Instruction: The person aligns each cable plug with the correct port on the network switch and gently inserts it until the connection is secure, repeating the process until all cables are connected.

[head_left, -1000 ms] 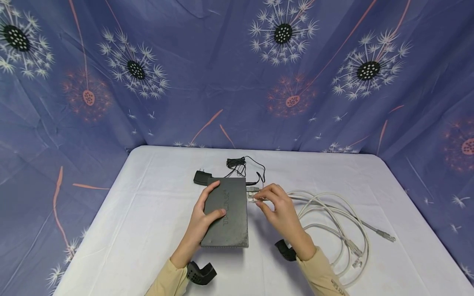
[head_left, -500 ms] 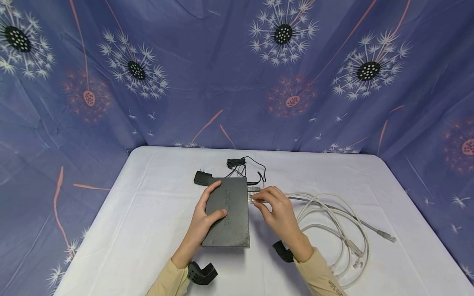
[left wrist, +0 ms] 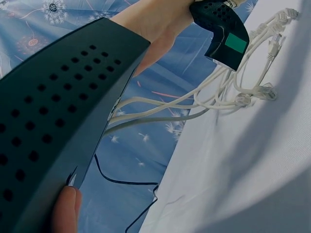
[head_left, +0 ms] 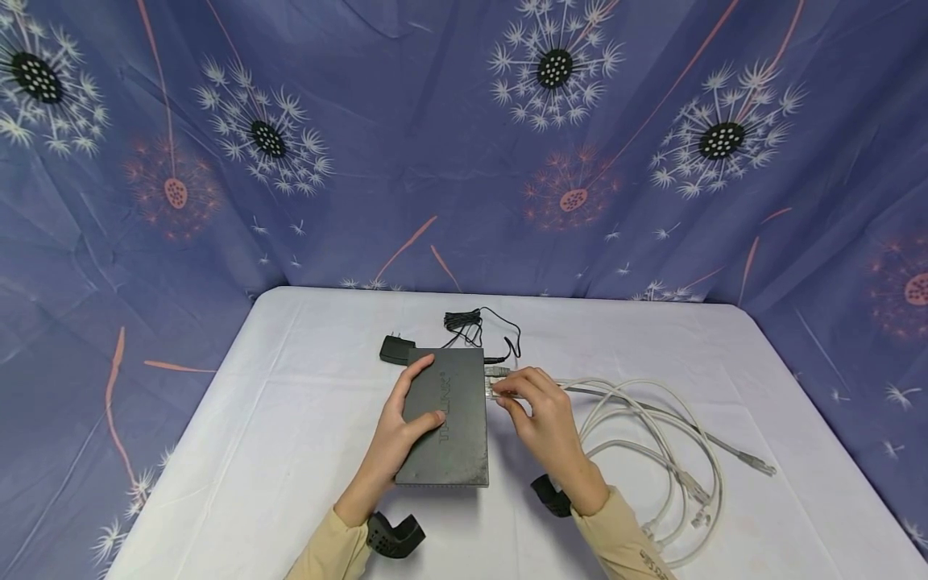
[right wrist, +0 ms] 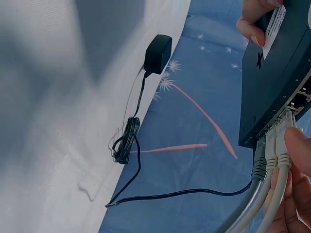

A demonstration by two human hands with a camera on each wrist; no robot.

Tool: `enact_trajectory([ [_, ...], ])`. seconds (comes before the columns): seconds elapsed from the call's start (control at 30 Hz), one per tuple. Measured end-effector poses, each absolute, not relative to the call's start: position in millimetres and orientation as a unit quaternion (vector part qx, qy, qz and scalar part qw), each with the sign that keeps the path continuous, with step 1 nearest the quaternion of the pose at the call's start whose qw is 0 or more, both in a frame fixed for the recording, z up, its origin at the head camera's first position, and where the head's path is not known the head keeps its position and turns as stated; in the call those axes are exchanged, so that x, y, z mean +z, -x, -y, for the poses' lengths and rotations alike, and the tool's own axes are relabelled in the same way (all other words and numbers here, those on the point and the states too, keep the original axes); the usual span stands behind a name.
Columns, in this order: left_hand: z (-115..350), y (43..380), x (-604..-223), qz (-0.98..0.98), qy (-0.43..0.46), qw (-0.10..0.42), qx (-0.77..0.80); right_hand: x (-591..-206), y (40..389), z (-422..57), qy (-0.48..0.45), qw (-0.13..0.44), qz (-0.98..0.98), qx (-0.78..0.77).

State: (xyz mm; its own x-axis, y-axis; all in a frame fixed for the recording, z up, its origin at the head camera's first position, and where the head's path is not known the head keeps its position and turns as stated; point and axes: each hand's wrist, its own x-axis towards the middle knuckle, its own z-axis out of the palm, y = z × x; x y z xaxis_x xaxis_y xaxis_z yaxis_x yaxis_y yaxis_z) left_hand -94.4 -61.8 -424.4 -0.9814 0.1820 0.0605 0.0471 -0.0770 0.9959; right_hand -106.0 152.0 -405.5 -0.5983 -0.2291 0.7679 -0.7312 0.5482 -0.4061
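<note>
A black TP-Link network switch is held above the table by my left hand, thumb on its top and fingers around the far side. My right hand pinches a white Ethernet cable plug at the port side of the switch. Beside that plug, a grey cable plug and another white plug sit in neighbouring ports. Further ports show no cable. A thin black power lead runs to the same side. Whether the pinched plug is fully seated is hard to tell.
A black power adapter and its bundled cord lie behind the switch. Loops of white and grey cable with loose plugs spread over the right of the white table. A patterned blue cloth hangs behind.
My right hand has moved slightly left toward the switch with the plug, and the switch has shifted a little to the right. In the last half second almost nothing has moved.
</note>
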Motion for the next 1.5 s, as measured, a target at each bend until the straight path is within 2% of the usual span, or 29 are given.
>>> enact_trajectory([
  [0.3, 62.0, 93.6, -424.2, -0.685, -0.087, 0.051, 0.721, -405.7, 105.3, -152.0, -0.288, 0.318, 0.820, 0.378],
  [0.5, 61.5, 94.2, -423.6, -0.687, -0.087, 0.053, 0.720, -406.2, 106.6, -151.4, -0.294, 0.333, 0.814, 0.373],
  [0.83, 60.2, 94.1, -422.8, -0.691, -0.090, 0.055, 0.715, -406.0, 105.2, -152.0, -0.281, 0.323, 0.825, 0.369],
  [1.2, 59.4, 94.3, -420.6, -0.694, -0.090, 0.061, 0.711, -406.8, 107.9, -149.0, -0.295, 0.357, 0.809, 0.361],
  [1.5, 58.8, 94.7, -419.2, -0.696, -0.090, 0.071, 0.708, -406.8, 109.6, -149.0, -0.304, 0.355, 0.809, 0.356],
])
